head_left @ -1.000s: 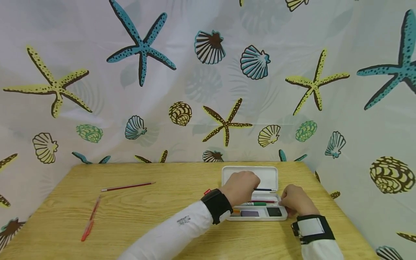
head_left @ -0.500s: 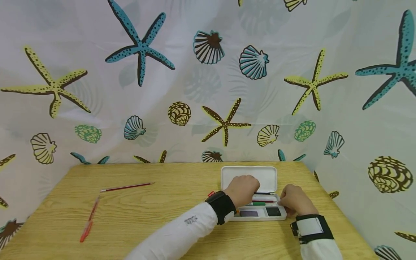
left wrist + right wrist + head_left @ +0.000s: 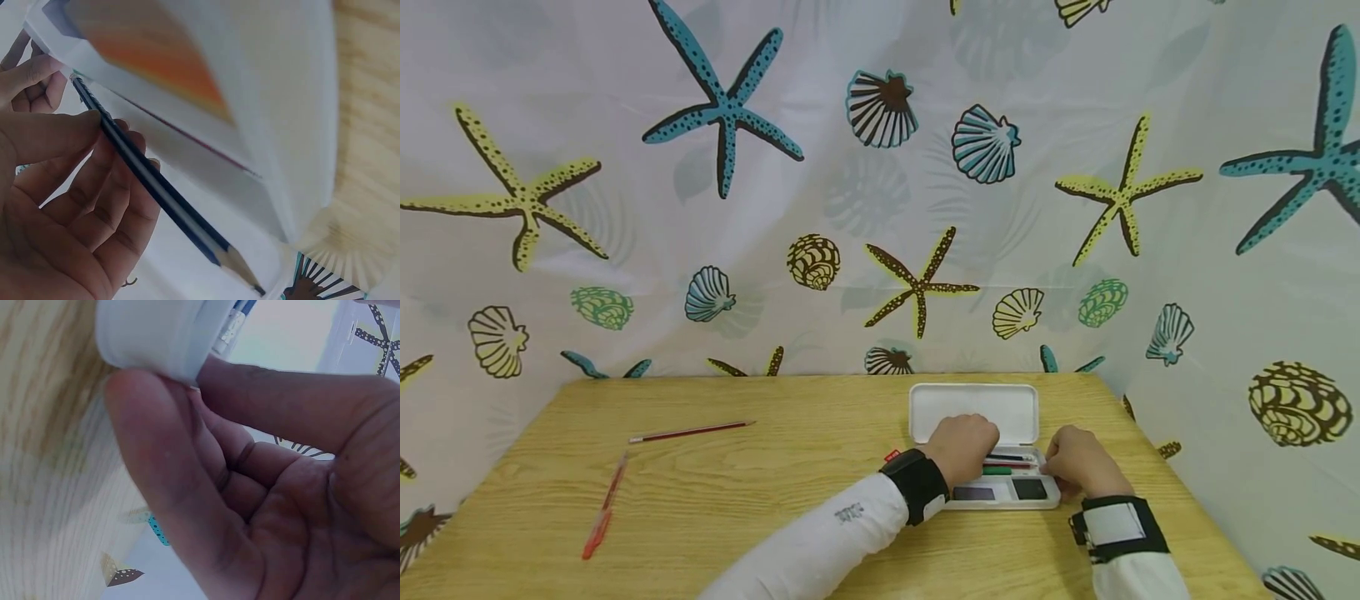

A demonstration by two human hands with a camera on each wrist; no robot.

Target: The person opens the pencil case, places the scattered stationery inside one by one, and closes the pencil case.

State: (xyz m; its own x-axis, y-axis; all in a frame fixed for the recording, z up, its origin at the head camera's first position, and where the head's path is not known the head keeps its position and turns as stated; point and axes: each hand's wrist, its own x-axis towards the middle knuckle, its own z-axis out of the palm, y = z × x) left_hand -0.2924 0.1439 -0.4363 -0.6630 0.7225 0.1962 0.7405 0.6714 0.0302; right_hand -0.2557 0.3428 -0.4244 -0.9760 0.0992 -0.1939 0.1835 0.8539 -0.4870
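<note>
Head view: a person's left hand (image 3: 964, 444) reaches into an open white pencil case (image 3: 973, 406) at the far right of a wooden table (image 3: 760, 508), while the right hand (image 3: 1075, 460) steadies the case at its right end, fingers curled on the rim. Several items already lie in the case's tray, among them a green marker (image 3: 997, 470) and a dark eraser (image 3: 1030, 489); a red pencil (image 3: 691, 432) and a red pen (image 3: 602, 517) remain well to the left of the case, so the packing looks partly done, with those two left out. Compared with one second ago, the left hand has dropped lower and nearer the tray, now covering more of its contents, and the right hand has hardly shifted. Left wrist view: the left hand (image 3: 69, 206) pinches a dark blue pencil (image 3: 159, 190) between thumb and fingers, its sharpened tip pointing away, just beside the blurred white case (image 3: 275, 100). Right wrist view: the right hand (image 3: 250, 487) grips the case (image 3: 156, 334) corner between thumb and forefinger, just above the table.
</note>
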